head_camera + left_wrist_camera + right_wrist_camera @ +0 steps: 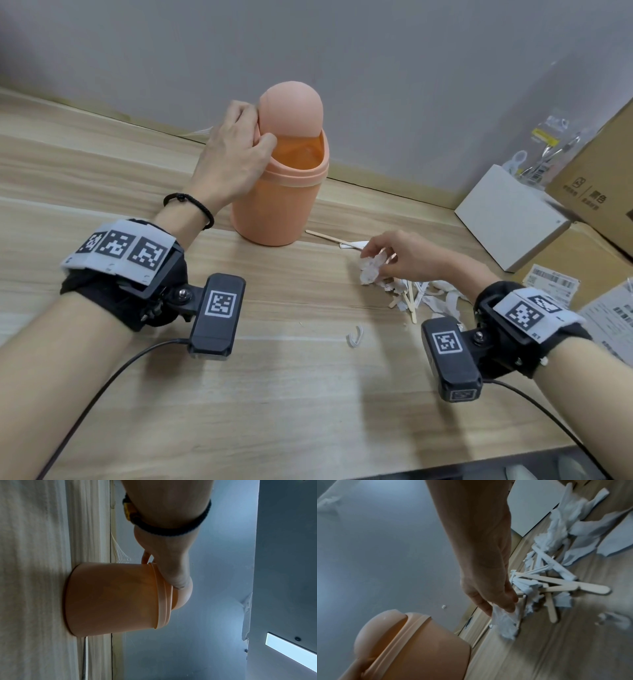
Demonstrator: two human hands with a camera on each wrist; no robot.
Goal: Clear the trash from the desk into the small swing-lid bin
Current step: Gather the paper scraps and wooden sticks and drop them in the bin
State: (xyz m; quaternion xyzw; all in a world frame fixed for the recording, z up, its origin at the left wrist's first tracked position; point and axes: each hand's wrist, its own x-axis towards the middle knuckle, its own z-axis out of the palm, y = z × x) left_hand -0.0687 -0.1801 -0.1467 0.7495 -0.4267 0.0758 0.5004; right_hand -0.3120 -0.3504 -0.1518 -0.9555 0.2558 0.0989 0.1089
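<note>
My left hand [236, 150] is reaching over the orange bin [277, 205], fingers curled on its swing lid [291, 106] and tilting it open. My right hand [407, 255] is pinching a crumpled white paper [371, 265] just right of the bin, above the desk [291, 394]. Behind it are lying torn paper scraps [563, 524] and wooden sticks [573, 586], which the right wrist view shows more clearly. A white box [510, 216] is standing further right.

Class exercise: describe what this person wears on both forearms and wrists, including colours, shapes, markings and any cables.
Both arms are bare, without sleeves. Each wrist carries a black strap topped by a white band printed with square black-and-white code markers. A small black box camera hangs from each, bearing its own marker, with a black cable trailing back. The left wrist also has a braided black bracelet.
</note>
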